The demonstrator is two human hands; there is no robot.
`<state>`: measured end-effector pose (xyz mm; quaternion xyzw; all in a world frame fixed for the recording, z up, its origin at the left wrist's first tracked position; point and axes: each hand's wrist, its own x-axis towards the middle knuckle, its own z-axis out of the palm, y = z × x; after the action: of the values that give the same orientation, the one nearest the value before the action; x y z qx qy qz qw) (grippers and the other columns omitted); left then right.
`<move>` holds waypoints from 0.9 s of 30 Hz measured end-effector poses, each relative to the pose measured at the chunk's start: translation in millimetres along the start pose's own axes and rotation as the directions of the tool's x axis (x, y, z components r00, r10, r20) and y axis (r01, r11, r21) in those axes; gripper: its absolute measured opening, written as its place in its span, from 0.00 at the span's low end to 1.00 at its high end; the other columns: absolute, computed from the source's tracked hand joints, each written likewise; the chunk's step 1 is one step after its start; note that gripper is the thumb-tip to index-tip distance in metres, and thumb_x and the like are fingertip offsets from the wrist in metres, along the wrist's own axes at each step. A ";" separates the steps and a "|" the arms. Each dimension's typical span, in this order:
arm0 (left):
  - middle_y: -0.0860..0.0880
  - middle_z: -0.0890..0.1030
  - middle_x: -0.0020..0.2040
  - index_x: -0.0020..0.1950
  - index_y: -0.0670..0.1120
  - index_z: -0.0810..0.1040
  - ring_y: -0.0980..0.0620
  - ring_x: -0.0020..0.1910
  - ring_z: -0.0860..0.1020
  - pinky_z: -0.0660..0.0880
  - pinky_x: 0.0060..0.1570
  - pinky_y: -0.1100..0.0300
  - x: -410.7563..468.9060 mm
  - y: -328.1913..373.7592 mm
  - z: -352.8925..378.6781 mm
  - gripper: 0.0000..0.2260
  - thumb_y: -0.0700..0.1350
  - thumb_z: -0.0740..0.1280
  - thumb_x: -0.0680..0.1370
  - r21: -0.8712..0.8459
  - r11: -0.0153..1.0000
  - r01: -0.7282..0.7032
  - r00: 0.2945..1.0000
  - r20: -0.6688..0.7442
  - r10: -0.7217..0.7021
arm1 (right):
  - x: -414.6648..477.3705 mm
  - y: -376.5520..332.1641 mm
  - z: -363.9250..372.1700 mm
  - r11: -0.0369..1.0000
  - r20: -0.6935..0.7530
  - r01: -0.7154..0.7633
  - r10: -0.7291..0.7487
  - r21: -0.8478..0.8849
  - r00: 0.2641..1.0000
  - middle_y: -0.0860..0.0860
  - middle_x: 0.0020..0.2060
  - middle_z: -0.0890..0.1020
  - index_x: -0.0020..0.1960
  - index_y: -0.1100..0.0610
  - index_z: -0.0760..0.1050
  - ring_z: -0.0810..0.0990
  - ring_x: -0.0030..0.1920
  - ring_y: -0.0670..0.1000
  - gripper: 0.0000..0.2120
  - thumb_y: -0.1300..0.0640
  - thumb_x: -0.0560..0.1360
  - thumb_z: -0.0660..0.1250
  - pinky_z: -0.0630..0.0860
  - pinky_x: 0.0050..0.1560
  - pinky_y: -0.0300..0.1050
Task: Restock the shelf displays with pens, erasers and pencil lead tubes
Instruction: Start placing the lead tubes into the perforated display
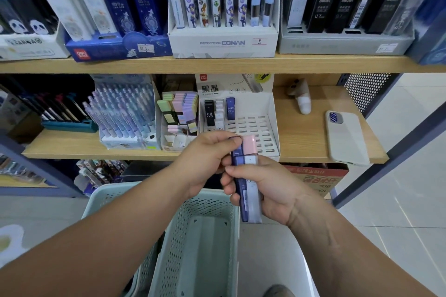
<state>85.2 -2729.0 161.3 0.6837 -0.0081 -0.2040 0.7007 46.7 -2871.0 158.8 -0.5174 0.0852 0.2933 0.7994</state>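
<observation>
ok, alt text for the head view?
The right hand grips a bundle of pencil lead tubes while the left hand pinches the top of one, in front of a white lead display with many empty slots on the wooden shelf. A pale green basket sits below.

I am holding both bare forearms stretched forward, meeting at the bundle of lead tubes [249,169]. My right hand [268,188] is gripping the bundle from its right, fingers curling across its front. My left hand [205,159], at the bundle's left, is pinching its top end.
</observation>
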 end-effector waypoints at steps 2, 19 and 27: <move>0.48 0.74 0.29 0.46 0.43 0.82 0.54 0.25 0.70 0.69 0.28 0.63 -1.5 -3.5 -2.0 0.09 0.43 0.65 0.82 -0.022 1.000 -0.012 0.999 -0.040 0.011 | -1.7 -0.8 0.1 1.000 -0.003 -0.007 0.007 -0.014 1.000 0.58 0.37 0.84 0.53 0.60 0.78 0.84 0.34 0.53 0.06 0.67 0.78 0.66 0.78 0.32 0.42; 0.42 0.83 0.54 0.60 0.43 0.79 0.50 0.44 0.79 0.75 0.40 0.57 -4.7 2.4 -25.3 0.10 0.35 0.64 0.81 -0.021 0.955 -0.296 0.948 -0.132 0.291 | 6.5 -2.3 -5.8 0.931 -0.092 -0.088 0.128 0.355 0.987 0.56 0.32 0.78 0.56 0.62 0.76 0.70 0.25 0.47 0.08 0.62 0.77 0.66 0.66 0.23 0.36; 0.42 0.83 0.35 0.46 0.41 0.81 0.49 0.32 0.81 0.78 0.35 0.60 22.1 23.5 -22.8 0.08 0.32 0.75 0.71 0.191 0.913 -0.361 0.894 -0.206 0.397 | 11.5 -1.9 -17.0 0.949 -0.251 -0.047 0.130 0.313 0.959 0.59 0.38 0.84 0.60 0.62 0.77 0.70 0.26 0.47 0.10 0.63 0.79 0.66 0.68 0.23 0.37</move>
<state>118.5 -2714.2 176.5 0.7385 -0.0716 0.0226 0.6701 60.0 -2882.1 147.6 -0.4190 0.2601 0.2398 0.8362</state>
